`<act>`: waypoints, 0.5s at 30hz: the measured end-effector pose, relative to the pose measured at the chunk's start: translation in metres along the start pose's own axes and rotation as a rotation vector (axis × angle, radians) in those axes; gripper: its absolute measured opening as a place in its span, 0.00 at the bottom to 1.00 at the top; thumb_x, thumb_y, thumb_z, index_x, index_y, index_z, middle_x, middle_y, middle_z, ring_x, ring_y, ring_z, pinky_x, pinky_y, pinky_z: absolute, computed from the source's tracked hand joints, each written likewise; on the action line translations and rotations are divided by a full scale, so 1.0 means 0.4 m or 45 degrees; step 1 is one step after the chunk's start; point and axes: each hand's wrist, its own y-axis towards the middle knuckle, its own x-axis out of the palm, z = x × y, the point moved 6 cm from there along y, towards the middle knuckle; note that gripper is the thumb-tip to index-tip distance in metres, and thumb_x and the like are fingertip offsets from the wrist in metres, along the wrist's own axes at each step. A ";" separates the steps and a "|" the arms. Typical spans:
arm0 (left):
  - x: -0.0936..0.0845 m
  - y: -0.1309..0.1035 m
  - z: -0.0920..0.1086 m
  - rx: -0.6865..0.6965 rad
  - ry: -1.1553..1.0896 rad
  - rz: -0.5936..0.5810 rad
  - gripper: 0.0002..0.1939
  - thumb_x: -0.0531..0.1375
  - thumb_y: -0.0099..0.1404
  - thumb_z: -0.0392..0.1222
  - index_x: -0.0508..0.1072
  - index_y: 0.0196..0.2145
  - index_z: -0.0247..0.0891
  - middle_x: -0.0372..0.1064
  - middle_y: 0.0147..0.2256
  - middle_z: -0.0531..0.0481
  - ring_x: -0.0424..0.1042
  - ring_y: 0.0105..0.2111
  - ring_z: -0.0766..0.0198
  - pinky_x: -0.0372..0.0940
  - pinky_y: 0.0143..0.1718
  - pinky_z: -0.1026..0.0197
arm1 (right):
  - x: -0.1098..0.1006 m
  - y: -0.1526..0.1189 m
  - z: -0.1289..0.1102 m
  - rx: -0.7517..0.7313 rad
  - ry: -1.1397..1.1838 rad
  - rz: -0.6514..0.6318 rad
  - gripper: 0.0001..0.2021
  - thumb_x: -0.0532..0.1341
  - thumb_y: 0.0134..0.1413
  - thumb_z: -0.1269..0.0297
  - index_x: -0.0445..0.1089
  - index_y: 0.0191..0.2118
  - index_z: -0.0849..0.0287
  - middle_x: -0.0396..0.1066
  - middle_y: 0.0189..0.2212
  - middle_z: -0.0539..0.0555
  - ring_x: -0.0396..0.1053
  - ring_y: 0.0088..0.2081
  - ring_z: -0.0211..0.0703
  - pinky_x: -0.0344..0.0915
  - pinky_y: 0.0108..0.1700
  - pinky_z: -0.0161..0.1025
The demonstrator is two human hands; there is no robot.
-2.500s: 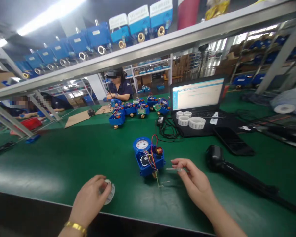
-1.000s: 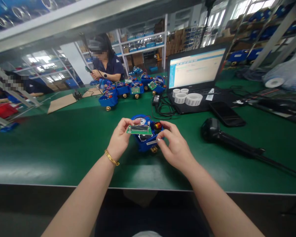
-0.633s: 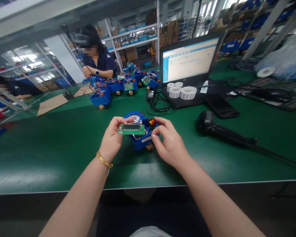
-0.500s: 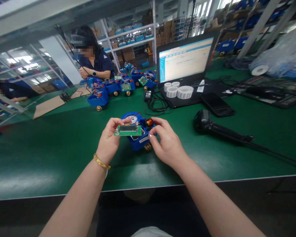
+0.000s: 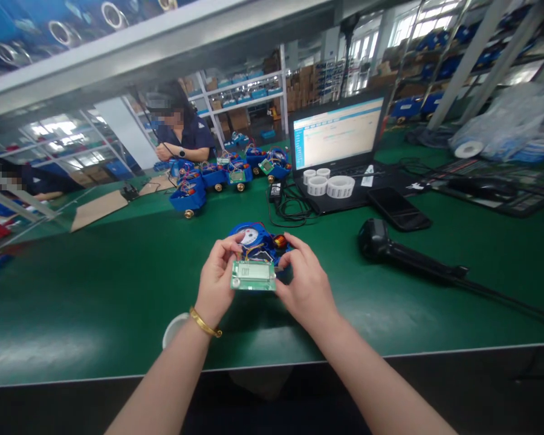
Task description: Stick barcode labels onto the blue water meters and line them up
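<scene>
A green circuit board [image 5: 254, 285] with a small LCD display is tilted up toward me, characters showing on its screen. My left hand [image 5: 217, 278] grips the board's left edge between thumb and fingers. At its right edge, the thumb of my right hand [image 5: 306, 281] presses on the board, with the fingers curled beside the meter. Just behind the board sits a blue water meter [image 5: 238, 229] with a round white dial, thin wires and an orange-red wrapped part [image 5: 280, 241]. The hands and the board hide much of its lower body.
Several blue meters [image 5: 188, 199] stand at the back left, near a co-worker [image 5: 184, 136]. A laptop [image 5: 335, 136] carries label rolls [image 5: 340, 186]. To the right are a phone [image 5: 399, 208] and a barcode scanner [image 5: 412, 257]. A white round object [image 5: 174, 329] lies beside my left forearm.
The board has tilted so its display faces me, and characters now show. My right thumb has come from the meter's side to the board's right edge. The camera view has shifted upward.
</scene>
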 end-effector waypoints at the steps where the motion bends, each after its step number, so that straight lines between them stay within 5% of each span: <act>1: 0.001 -0.005 0.000 0.025 0.058 0.017 0.08 0.59 0.61 0.44 0.64 0.34 0.39 0.61 0.55 0.41 0.62 0.55 0.51 0.59 0.54 0.49 | 0.003 0.000 0.002 0.011 0.008 0.030 0.09 0.59 0.48 0.72 0.57 0.33 0.57 0.61 0.53 0.69 0.59 0.56 0.57 0.62 0.53 0.54; 4: -0.010 -0.014 -0.009 -0.017 0.202 0.161 0.14 0.61 0.59 0.43 0.63 0.41 0.40 0.49 0.61 0.41 0.51 0.62 0.53 0.51 0.61 0.50 | 0.011 0.003 0.024 0.108 0.079 0.129 0.17 0.62 0.45 0.69 0.59 0.42 0.59 0.63 0.50 0.66 0.62 0.52 0.55 0.64 0.51 0.53; 6: -0.025 -0.023 -0.042 -0.314 0.146 0.280 0.28 0.65 0.55 0.43 0.56 0.50 0.41 0.45 0.63 0.39 0.46 0.64 0.56 0.47 0.63 0.52 | 0.019 0.005 0.052 0.214 0.146 0.134 0.25 0.64 0.45 0.65 0.58 0.50 0.60 0.64 0.49 0.64 0.64 0.50 0.54 0.67 0.48 0.52; 8: -0.025 -0.045 -0.077 -0.665 0.004 0.286 0.38 0.67 0.52 0.46 0.52 0.54 0.38 0.51 0.60 0.35 0.55 0.61 0.53 0.54 0.60 0.51 | 0.028 0.004 0.079 0.286 0.249 0.091 0.27 0.64 0.46 0.61 0.60 0.53 0.59 0.65 0.48 0.62 0.65 0.49 0.53 0.70 0.44 0.48; 11: 0.006 -0.070 -0.101 -0.936 -0.207 0.090 0.35 0.69 0.46 0.57 0.65 0.44 0.30 0.71 0.40 0.34 0.74 0.38 0.52 0.69 0.40 0.51 | 0.034 -0.004 0.109 0.317 0.432 0.039 0.21 0.61 0.50 0.57 0.63 0.50 0.57 0.68 0.46 0.58 0.67 0.48 0.51 0.73 0.41 0.43; 15: -0.002 -0.047 -0.130 -1.033 -0.366 0.014 0.29 0.70 0.41 0.61 0.71 0.25 0.29 0.70 0.23 0.44 0.69 0.22 0.64 0.68 0.26 0.59 | 0.040 -0.017 0.144 0.369 0.377 0.010 0.24 0.59 0.52 0.49 0.64 0.52 0.56 0.69 0.48 0.57 0.71 0.44 0.49 0.74 0.41 0.40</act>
